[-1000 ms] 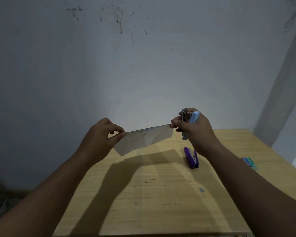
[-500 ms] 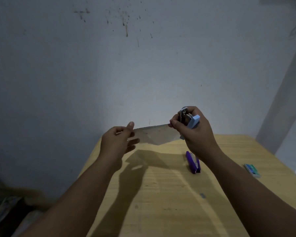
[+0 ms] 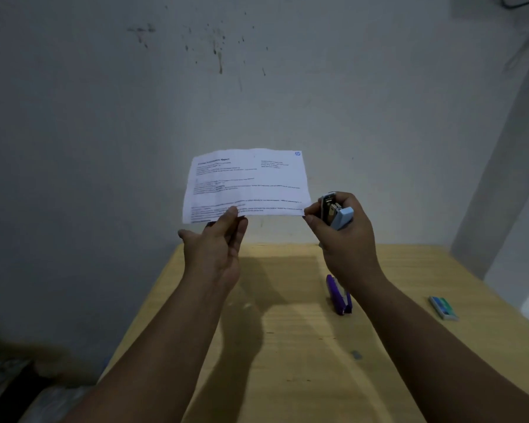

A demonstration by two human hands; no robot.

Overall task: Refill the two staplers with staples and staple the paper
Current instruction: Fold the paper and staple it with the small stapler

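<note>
A printed white paper (image 3: 247, 182) stands upright in the air above the far end of the table, its text facing me. My left hand (image 3: 217, 248) pinches its lower edge near the left. My right hand (image 3: 345, 239) grips a light blue stapler (image 3: 336, 212) whose metal jaws sit at the paper's lower right corner. A purple stapler (image 3: 338, 295) lies on the wooden table (image 3: 287, 346) just below my right wrist.
A green and blue box of staples (image 3: 442, 307) lies near the table's right edge. A small grey strip of staples (image 3: 356, 355) rests on the table between my forearms. A stained wall stands behind the table, and dark clutter shows on the floor at lower left.
The paper has swung from lying edge-on to upright and facing me. My left hand shifted right along its lower edge and regripped from below. My right hand with the blue stapler stayed in place.
</note>
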